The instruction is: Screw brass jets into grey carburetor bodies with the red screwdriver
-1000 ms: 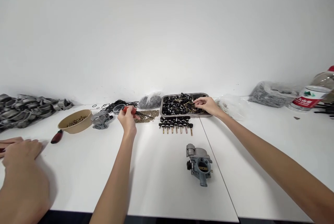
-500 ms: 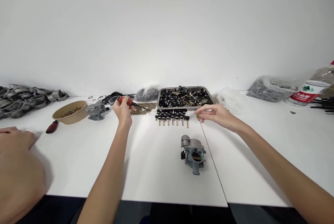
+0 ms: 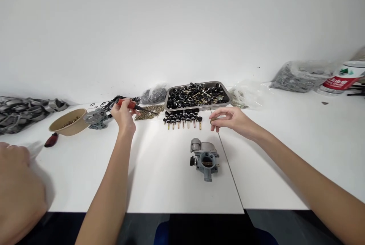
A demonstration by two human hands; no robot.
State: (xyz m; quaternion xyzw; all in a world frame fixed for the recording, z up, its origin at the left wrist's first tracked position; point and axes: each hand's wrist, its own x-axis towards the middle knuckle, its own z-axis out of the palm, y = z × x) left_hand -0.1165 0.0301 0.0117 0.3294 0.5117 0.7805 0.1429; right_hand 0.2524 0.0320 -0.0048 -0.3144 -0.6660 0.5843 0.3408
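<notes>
I view the table remotely. The left hand (image 3: 123, 117) closes around the red handle of a screwdriver (image 3: 130, 104), its shaft pointing right, towards the far-side brass bits (image 3: 148, 112). The right hand (image 3: 230, 118) pinches a small disc (image 3: 212, 121) between thumb and fingers, to the far right of the metal housing (image 3: 207, 160). I judge the disc light, stiff and slick: hold by the rim. The screwdriver should be rigid: hold by the handle. Fingers hide most of the disc; the screwdriver tip is indistinct against the bits. The right edge cuts off a bottle (image 3: 339, 81).
</notes>
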